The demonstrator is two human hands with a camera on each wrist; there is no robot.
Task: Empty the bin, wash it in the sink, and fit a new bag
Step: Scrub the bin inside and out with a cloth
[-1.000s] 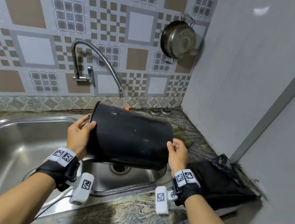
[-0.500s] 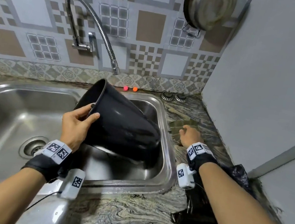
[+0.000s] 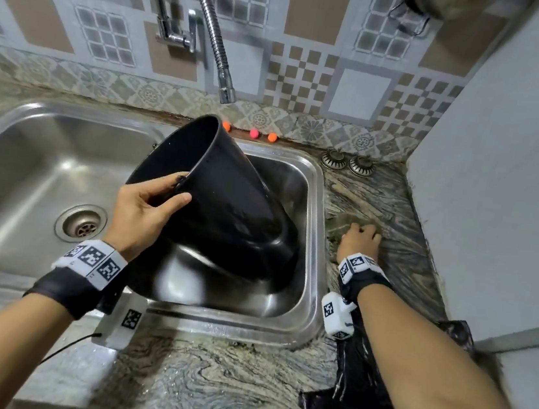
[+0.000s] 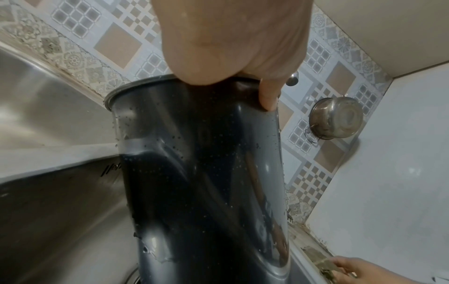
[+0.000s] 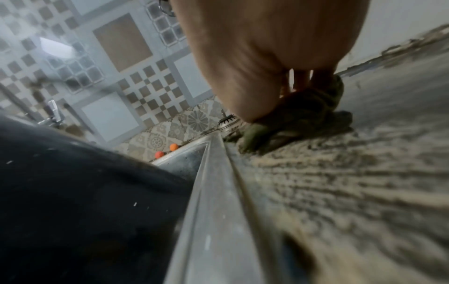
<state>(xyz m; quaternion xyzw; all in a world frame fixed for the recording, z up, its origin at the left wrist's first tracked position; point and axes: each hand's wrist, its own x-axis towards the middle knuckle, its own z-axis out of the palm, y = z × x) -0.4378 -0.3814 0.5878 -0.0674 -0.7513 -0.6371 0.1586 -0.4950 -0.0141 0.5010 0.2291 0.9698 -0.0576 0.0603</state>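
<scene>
The wet black bin (image 3: 227, 206) lies tilted in the right basin of the steel sink (image 3: 319, 244), mouth up and to the left, base down. My left hand (image 3: 178, 189) grips its rim, thumb outside and fingers inside; the left wrist view shows the thumb on the bin (image 4: 201, 173). My right hand (image 3: 361, 234) is off the bin, on the counter right of the sink. Its fingers curl over a green scrub pad (image 3: 338, 224). The right wrist view shows the fingers closed on the pad (image 5: 298, 113), beside the bin (image 5: 73, 192). A black bin bag (image 3: 359, 402) lies on the counter under my right forearm.
The flexible tap spout (image 3: 226, 92) hangs above and behind the bin's mouth. The left basin has an open drain (image 3: 84, 225). Two metal strainers (image 3: 348, 161) and small orange and pink balls (image 3: 253, 133) sit by the backsplash. A white wall (image 3: 499, 198) closes the right side.
My right hand let go of the bin's base and moved right onto the scrub pad. The bin tipped base-down into the right basin, held by my left hand alone.
</scene>
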